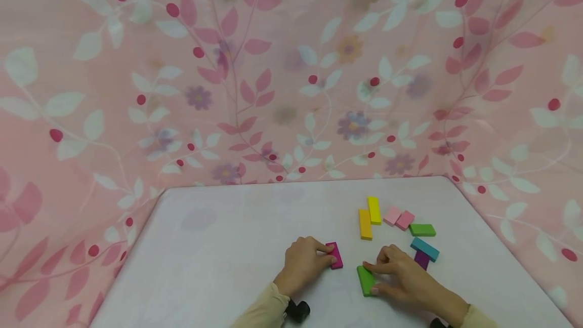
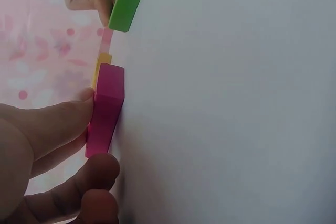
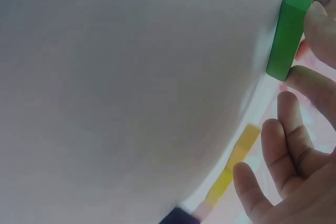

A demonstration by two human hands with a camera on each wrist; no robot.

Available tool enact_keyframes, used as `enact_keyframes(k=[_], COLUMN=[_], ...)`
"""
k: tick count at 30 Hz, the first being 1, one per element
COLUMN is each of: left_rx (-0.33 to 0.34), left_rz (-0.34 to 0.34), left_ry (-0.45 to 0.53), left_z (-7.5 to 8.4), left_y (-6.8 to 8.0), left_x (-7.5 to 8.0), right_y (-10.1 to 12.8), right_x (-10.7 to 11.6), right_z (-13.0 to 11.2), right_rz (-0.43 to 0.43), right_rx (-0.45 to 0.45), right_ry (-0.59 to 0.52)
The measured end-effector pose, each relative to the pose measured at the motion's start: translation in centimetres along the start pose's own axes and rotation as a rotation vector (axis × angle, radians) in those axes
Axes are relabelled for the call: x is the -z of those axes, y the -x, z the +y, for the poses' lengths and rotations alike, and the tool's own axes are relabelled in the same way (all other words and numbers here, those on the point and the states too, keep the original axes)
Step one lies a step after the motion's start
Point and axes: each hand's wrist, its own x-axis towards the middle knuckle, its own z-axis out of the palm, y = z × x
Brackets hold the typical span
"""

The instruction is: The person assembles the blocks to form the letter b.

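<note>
Magenta block (image 1: 335, 255) pinched in my left hand (image 1: 304, 263) | right hand (image 1: 401, 273) grips green block (image 1: 366, 280) (flat on the white table (image 1: 227, 247)) | yellow pair (image 1: 369, 216) well apart

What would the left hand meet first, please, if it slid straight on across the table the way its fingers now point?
Probably the green block held by the right hand. The left hand grips the magenta block and points rightward; only bare table shows between the two blocks, though depth is hard to judge.
</note>
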Motion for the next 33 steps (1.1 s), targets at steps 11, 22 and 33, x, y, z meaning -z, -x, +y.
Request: enact_keyframes(k=[11, 22, 33], left_rx=[0.040, 0.079, 0.072], left_rz=[0.041, 0.017, 0.019], left_ry=[0.025, 0.047, 0.038], left_z=[-1.4, -2.6, -3.0], left_y=[0.6, 1.2, 1.7], left_x=[1.8, 2.2, 3.2], right_y=[-1.6, -3.5, -5.7], right_x=[-0.9, -1.1, -2.3], right_z=[-1.2, -3.2, -5.0], right_rz=[0.013, -0.080, -0.064], right_rx=[0.096, 0.071, 0.146], right_ry=[-0.012, -0.024, 0.022])
